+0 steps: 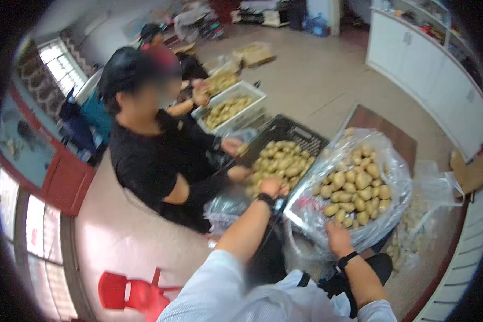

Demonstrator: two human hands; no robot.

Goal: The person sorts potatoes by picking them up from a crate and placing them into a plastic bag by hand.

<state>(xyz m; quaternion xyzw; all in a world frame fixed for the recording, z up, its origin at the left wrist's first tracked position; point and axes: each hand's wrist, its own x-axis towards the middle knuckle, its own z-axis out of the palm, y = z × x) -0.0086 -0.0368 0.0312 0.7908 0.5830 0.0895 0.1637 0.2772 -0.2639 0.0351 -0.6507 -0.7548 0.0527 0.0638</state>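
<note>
My left hand (271, 188) is over the near edge of a black plastic crate (312, 140), its fingers curled down among the heaped potatoes (285, 161). Whatever it grips is hidden. My right hand (338, 239) is at the near side of a large clear plastic bag (397, 177), which is spread wide around another pile of potatoes (359, 188). The fingers of that hand stretch towards the lowest potatoes, and nothing shows in its grasp. Both of my wrists wear dark bands.
On the left, a co-worker in black (150, 145) has both hands at the crate. A white crate (241, 104) of potatoes stands beyond, with another person behind. A red chair (131, 292) is at lower left. More clear bags (429, 198) lie at right. White cabinets (413, 59) line the back.
</note>
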